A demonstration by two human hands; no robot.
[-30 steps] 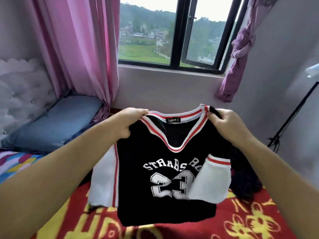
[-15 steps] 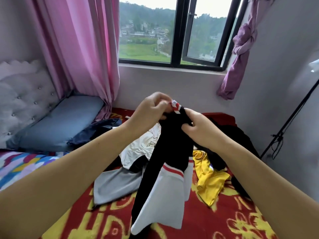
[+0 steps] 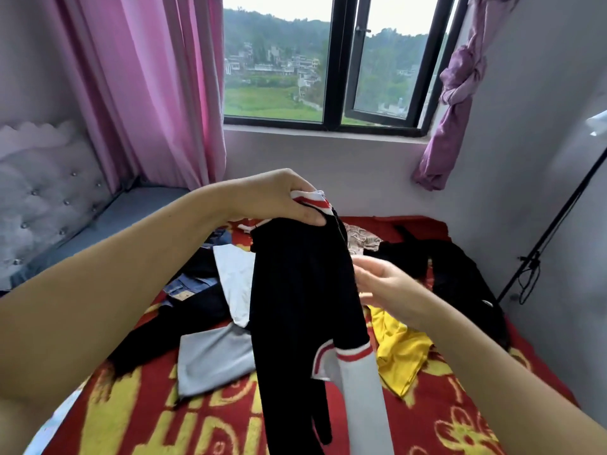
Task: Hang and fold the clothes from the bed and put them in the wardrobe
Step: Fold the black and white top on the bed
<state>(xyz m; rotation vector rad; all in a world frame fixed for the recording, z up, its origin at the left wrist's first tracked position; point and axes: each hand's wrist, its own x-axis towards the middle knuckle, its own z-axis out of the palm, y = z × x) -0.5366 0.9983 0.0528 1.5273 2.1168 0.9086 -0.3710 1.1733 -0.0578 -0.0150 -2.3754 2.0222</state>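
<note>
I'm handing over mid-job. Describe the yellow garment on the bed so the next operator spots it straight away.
Start at the bed's red blanket with yellow patterns, below the window. On its right half, just under the right hand and right of the black jersey hanging from the left hand, lies the crumpled yellow garment. It is the only bright yellow piece; the clothes around it are black, grey or denim blue.

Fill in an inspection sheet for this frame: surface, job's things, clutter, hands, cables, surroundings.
Surface: bed under a red blanket with yellow print.
Job's things: black jersey with white sleeves, folded lengthwise, hanging from the collar.
Clutter: yellow garment, grey garment, jeans, black clothes loose on the bed.
Hands: left hand grips the collar; right hand open beside the jersey.
Cables: black cord on a stand at right.
Surroundings: window, pink curtain, padded headboard.
</note>
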